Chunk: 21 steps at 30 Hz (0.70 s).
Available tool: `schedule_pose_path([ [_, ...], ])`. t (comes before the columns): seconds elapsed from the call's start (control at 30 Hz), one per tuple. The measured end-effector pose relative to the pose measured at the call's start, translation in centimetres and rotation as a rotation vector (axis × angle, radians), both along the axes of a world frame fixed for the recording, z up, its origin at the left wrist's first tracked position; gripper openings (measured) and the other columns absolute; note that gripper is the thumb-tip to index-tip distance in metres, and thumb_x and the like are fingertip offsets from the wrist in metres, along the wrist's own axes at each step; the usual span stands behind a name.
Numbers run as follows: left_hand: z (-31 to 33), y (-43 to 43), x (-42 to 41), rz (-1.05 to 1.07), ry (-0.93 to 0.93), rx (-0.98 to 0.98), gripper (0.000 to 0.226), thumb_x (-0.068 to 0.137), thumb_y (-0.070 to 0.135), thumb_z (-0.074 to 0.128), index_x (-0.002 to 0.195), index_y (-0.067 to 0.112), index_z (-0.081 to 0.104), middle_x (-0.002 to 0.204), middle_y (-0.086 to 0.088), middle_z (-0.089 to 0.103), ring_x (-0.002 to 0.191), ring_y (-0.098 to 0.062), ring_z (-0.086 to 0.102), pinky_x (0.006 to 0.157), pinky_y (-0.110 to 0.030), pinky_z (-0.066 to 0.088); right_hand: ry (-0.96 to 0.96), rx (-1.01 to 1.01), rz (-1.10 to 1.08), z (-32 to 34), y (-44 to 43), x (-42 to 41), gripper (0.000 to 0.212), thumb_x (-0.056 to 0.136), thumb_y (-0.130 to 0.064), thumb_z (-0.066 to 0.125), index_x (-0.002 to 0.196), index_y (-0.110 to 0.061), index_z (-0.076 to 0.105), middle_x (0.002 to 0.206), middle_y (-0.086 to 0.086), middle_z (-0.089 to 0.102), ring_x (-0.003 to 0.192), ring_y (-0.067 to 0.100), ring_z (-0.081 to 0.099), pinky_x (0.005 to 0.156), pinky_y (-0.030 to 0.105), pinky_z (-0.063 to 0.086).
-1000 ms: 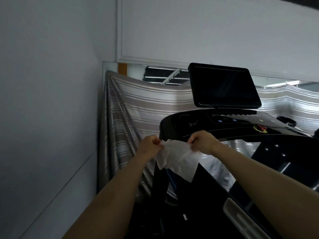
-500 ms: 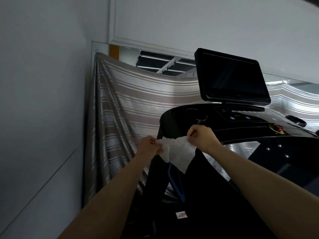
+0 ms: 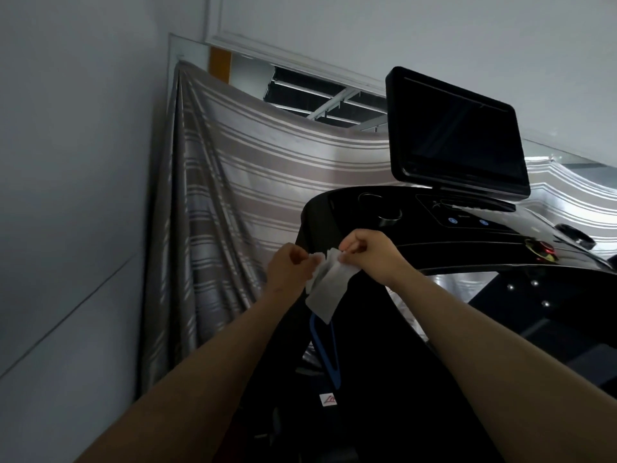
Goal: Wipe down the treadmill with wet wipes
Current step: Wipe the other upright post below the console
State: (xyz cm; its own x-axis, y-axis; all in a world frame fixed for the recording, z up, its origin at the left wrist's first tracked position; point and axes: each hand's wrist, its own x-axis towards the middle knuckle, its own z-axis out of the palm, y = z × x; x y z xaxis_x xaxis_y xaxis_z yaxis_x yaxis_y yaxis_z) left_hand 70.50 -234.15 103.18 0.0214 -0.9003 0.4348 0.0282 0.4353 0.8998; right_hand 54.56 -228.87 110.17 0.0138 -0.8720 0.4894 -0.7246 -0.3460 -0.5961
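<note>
While it hangs in the air between two raised hands, the white wet wipe sits just in front of the left end of the treadmill, apart from the machine's surface. The left hand pinches the wipe's upper left edge with curled fingers, and the right hand pinches the upper right edge, knuckles up, so the sheet droops crumpled below them to a loose corner. Behind the hands curves the glossy black console, with a round recess, two small blue buttons and a red stop button further right. A dark, unlit screen stands tilted above the console. Below the wipe, a blue loop hangs against the black upright. A striped grey cloth drapes behind the machine, and a plain pale wall runs along the left.
</note>
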Motion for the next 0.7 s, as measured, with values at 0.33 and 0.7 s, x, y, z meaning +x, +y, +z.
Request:
schedule_pose_path([
  [0.33,2.0,2.3,0.1,0.091,-0.250,-0.146,0.024,0.086,0.011,0.066,0.069,0.027,0.061,0.071,0.005,0.058,0.073,-0.016,0.056,0.071,-0.032,0.044,-0.110,0.172,0.106,2.4,1.5,-1.5,0.012,0.082,0.002,0.072,0.085,-0.009,0.070,0.077,0.006,0.064,0.070,0.010,0.059,0.066,0.016,0.049],
  [0.7,4.0,6.3,-1.7,0.244,-0.623,-0.221,0.022,0.083,0.021,0.067,0.099,0.018,0.054,0.095,-0.003,0.058,0.086,-0.023,0.058,0.076,-0.035,0.047,0.028,0.308,-0.067,3.0,6.4,-5.8,0.021,0.090,0.003,0.057,0.103,-0.010,0.068,0.086,0.006,0.060,0.074,0.013,0.056,0.054,0.016,0.044],
])
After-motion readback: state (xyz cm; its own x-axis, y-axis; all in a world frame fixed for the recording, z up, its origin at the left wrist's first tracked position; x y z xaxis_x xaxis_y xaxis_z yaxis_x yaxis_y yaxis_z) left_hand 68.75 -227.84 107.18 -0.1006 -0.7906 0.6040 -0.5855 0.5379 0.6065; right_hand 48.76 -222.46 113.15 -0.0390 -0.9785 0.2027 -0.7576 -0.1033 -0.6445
